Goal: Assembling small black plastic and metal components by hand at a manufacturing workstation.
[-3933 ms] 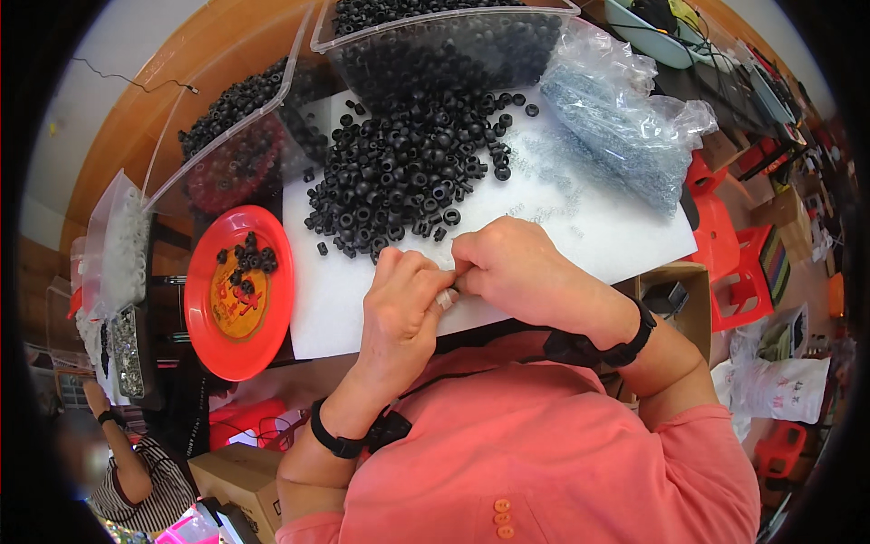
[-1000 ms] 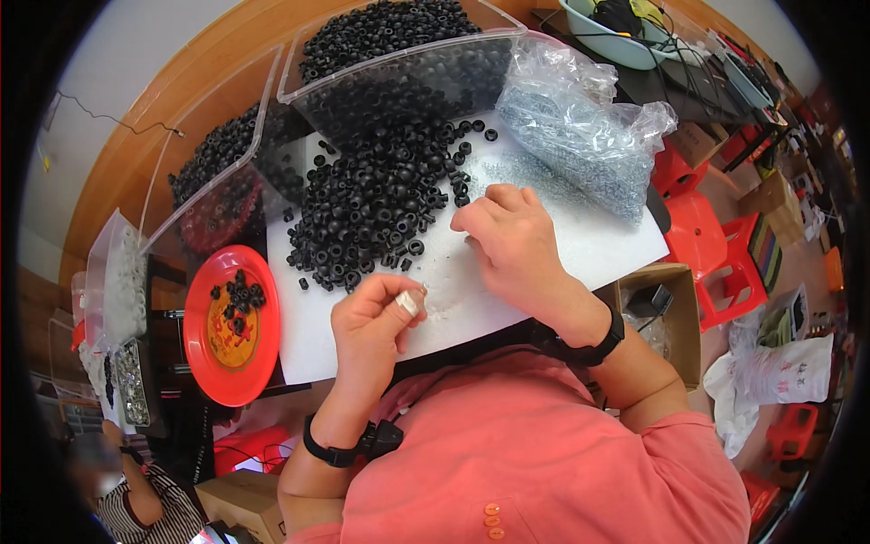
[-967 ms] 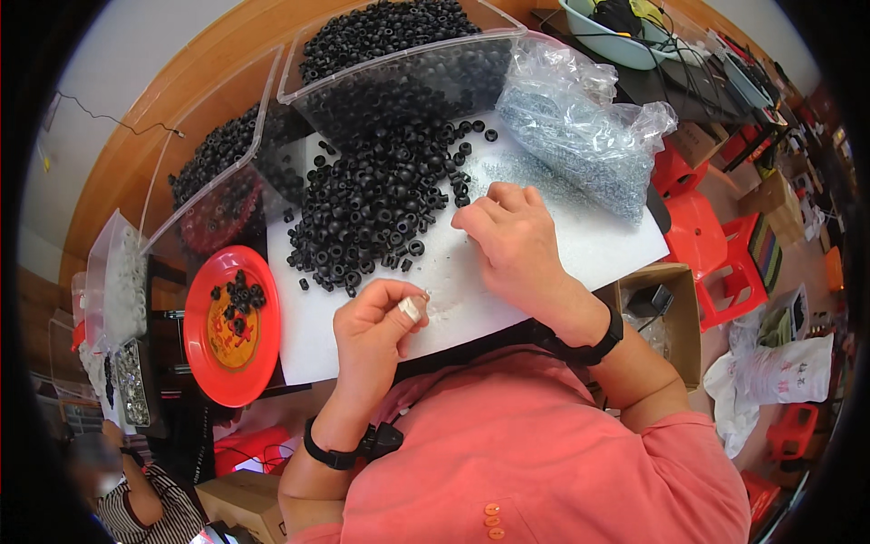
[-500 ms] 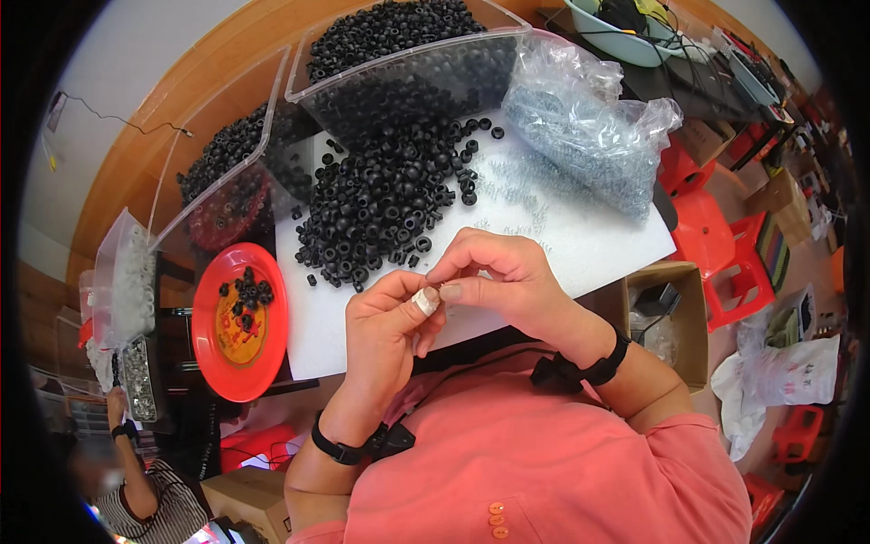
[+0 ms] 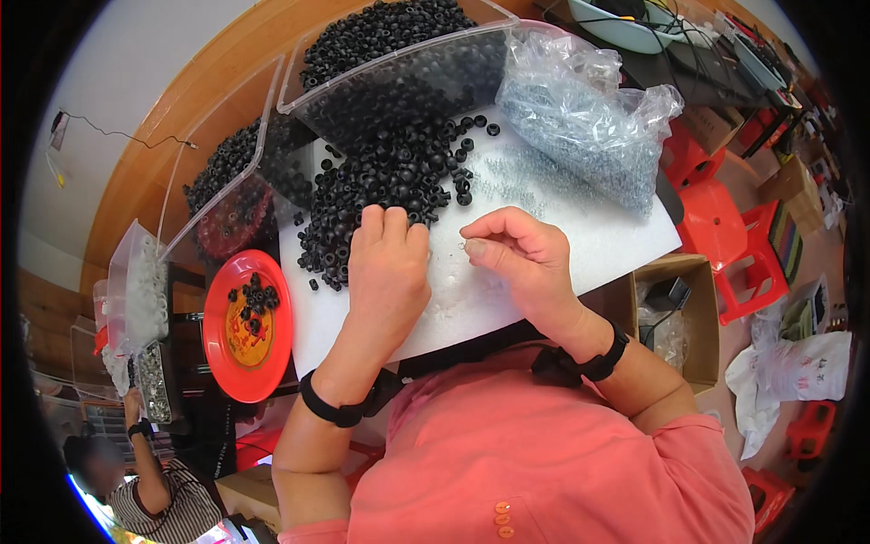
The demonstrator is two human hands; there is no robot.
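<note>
My left hand [image 5: 388,281] is at the near edge of a heap of small black ring-shaped parts [image 5: 376,186] on the white work surface [image 5: 399,349]. Its back faces up and its fingers bend down, so the fingertips and anything in them are hidden. To the right, above the bare white surface, my right hand [image 5: 530,267] is closed in a pinch. A tiny thin metal wire piece [image 5: 463,245] shows at its thumb and forefinger tips. Behind it, many tiny greyish pieces [image 5: 512,181] lie scattered beside a clear plastic bag [image 5: 589,122] full of similar ones.
Clear plastic bins [image 5: 399,63] of black parts stand at the back and left. A red plate [image 5: 215,335] with several black parts sits left. At right are a cardboard box [image 5: 702,326] and red stools [image 5: 711,222]. Another person [image 5: 168,499] is at lower left.
My hands were together in front of me and have parted. The left moved forward to the black heap and turned back-up; the right shifted slightly right, still pinching.
</note>
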